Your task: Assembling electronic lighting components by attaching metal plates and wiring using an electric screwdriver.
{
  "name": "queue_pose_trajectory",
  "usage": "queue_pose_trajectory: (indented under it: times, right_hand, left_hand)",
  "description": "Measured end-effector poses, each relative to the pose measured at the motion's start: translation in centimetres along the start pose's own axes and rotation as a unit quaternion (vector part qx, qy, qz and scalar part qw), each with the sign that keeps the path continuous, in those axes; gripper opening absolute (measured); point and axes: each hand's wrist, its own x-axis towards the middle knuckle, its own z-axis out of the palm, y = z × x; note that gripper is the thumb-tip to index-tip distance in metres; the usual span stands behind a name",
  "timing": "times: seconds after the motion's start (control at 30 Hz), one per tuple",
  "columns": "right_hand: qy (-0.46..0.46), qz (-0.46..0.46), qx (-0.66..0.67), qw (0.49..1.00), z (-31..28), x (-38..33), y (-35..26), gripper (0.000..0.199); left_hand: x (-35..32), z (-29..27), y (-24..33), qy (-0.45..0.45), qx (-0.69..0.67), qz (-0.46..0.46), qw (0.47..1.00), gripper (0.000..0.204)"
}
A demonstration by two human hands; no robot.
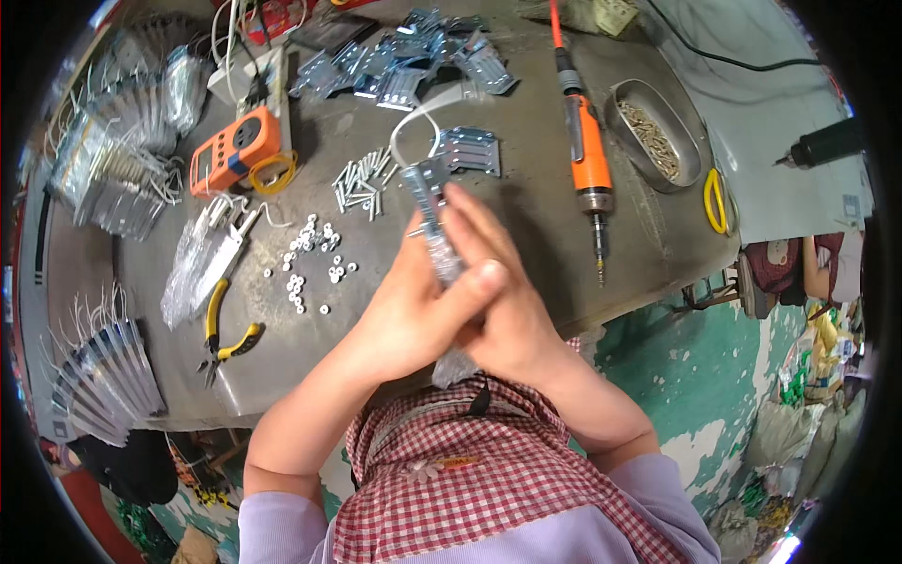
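Between both palms, near the table's front edge, I hold a long narrow piece wrapped in clear plastic (445, 261). A blue-silver metal bracket (427, 180) sits at its far end, and a white cable (398, 139) loops out from there. My left hand (399, 305) closes on its left side. Pressed against the other side is my right hand (507, 315), its thumb crossing over the piece and its fingers pointing away from me. Just beyond lies a loose bracket (468, 150). Left of the hands are a pile of screws (360, 184) and scattered small white ring-like pieces (308, 241).
An orange electric screwdriver (587, 141) lies at right beside a metal tray (696, 160) of brass-coloured screws and a yellow-handled tool (715, 200). Yellow-handled pliers (218, 324), an orange meter (230, 155) and wrapped strips (202, 258) lie left. Brackets (404, 61) are heaped at the back.
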Motion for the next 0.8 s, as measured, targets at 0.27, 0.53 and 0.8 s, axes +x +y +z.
queue_pose_trajectory:
  times: [0.27,0.53,0.8]
  right_hand:
    - [0.262,0.183,0.424,0.847,-5.8,-1.8,3.2,0.065]
    - [0.165,0.275,0.526,0.788,-2.5,-4.6,2.0,0.065]
    - [0.226,0.226,0.435,0.842,-0.9,-3.5,2.6,0.065]
  left_hand:
    - [12.0,-1.3,-3.5,0.156,0.479,0.273,0.820,0.024]
    - [6.7,-3.2,-2.6,0.262,0.437,0.260,0.820,0.007]
    - [-5.1,-1.9,-1.3,0.057,0.204,0.095,0.973,0.015]
